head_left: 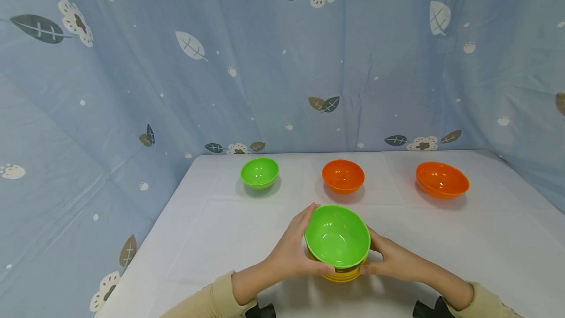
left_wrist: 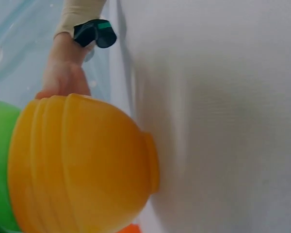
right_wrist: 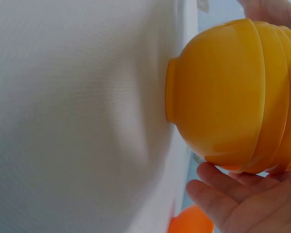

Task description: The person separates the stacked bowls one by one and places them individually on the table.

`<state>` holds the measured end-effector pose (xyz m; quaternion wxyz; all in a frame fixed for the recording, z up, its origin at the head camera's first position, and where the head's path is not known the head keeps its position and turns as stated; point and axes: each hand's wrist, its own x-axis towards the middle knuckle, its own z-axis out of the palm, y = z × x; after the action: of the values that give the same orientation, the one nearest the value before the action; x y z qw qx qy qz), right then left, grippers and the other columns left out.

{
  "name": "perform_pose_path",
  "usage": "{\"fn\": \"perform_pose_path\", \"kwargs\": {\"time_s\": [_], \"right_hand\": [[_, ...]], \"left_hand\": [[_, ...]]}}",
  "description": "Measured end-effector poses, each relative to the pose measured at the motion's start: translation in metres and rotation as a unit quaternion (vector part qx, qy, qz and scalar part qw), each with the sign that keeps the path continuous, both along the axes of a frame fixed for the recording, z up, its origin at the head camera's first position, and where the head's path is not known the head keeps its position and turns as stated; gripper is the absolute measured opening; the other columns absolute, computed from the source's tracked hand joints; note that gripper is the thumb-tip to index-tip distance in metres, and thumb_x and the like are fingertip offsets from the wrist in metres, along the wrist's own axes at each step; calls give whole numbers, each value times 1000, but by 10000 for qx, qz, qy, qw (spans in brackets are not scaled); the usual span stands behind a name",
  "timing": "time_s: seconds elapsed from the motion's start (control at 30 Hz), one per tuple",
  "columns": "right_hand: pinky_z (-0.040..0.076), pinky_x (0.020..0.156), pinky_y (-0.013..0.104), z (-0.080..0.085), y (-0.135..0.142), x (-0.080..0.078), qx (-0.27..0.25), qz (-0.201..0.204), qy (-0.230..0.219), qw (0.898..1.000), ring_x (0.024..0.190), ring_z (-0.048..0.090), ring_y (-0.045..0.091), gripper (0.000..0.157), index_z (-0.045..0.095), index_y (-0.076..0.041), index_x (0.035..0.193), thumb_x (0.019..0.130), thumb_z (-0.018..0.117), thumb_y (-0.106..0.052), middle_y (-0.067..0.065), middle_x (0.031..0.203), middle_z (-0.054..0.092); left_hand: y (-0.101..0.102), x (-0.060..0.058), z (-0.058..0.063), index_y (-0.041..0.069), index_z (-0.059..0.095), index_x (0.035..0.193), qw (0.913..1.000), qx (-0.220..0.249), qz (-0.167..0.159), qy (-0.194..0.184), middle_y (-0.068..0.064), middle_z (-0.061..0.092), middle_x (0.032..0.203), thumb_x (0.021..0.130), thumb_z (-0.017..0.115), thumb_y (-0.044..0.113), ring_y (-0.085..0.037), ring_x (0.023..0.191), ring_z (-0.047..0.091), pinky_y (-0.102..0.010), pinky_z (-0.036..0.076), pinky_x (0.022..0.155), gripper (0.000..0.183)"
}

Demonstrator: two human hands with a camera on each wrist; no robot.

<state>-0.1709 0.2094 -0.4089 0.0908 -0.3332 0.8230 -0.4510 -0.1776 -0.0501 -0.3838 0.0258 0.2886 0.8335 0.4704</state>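
Note:
A green bowl (head_left: 337, 237) sits in the top of a stack of nested yellow bowls (head_left: 343, 276) near the front of the table. My left hand (head_left: 295, 249) grips the stack from the left, fingers along the green rim and thumb across the front. From the other side my right hand (head_left: 390, 259) holds it, thumb in front on the yellow bowls and fingers behind. Several yellow rims show one above another in the right wrist view, where the stack's foot is close over the cloth. The left hand's fingertips are partly hidden behind the green bowl.
Along the back of the white-covered table (head_left: 220, 239) stand a smaller green bowl (head_left: 259, 173) at the left, an orange bowl (head_left: 343, 176) in the middle and another orange bowl (head_left: 442, 180) at the right. A patterned blue curtain (head_left: 265, 63) hangs behind the table.

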Motion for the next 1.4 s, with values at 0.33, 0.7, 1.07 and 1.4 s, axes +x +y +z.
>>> {"fn": "perform_pose_path", "kwargs": {"time_s": [0.33, 0.7, 1.07, 1.4], "right_hand": [[46, 93, 34, 1, 1, 0, 79, 110, -1, 9999, 122, 43, 10, 92, 3, -4, 147, 83, 67, -16, 29, 145, 23], [44, 95, 29, 1, 0, 0, 25, 49, -129, 9999, 123, 40, 4, 90, 6, -11, 148, 83, 67, -15, 25, 147, 21], [42, 95, 25, 4, 0, 0, 180, 3, -321, 9993, 122, 42, 6, 88, 5, -2, 147, 85, 66, -17, 28, 146, 19], [45, 95, 37, 4, -1, 0, 347, -141, -351, 9987, 120, 48, 19, 87, 6, -2, 146, 85, 66, -17, 27, 146, 23]], "left_hand": [[-8, -1, 17, 14, 16, 147, 9991, 289, 308, -101, 2, 23, 150, 57, 85, 31, -21, 137, 22, -55, 26, 104, 115], [-18, -8, 31, 10, 18, 147, 9963, 530, 637, 241, -5, 25, 150, 56, 87, 20, -26, 137, 23, -56, 26, 105, 114], [-35, -22, 41, 12, 19, 146, 9894, 711, 1217, 346, -3, 25, 150, 58, 87, 22, -27, 136, 23, -57, 25, 104, 112], [-54, -40, 38, 15, 17, 147, 9836, 817, 1549, 429, -4, 27, 148, 60, 86, 20, -28, 132, 31, -53, 34, 101, 111]]}}
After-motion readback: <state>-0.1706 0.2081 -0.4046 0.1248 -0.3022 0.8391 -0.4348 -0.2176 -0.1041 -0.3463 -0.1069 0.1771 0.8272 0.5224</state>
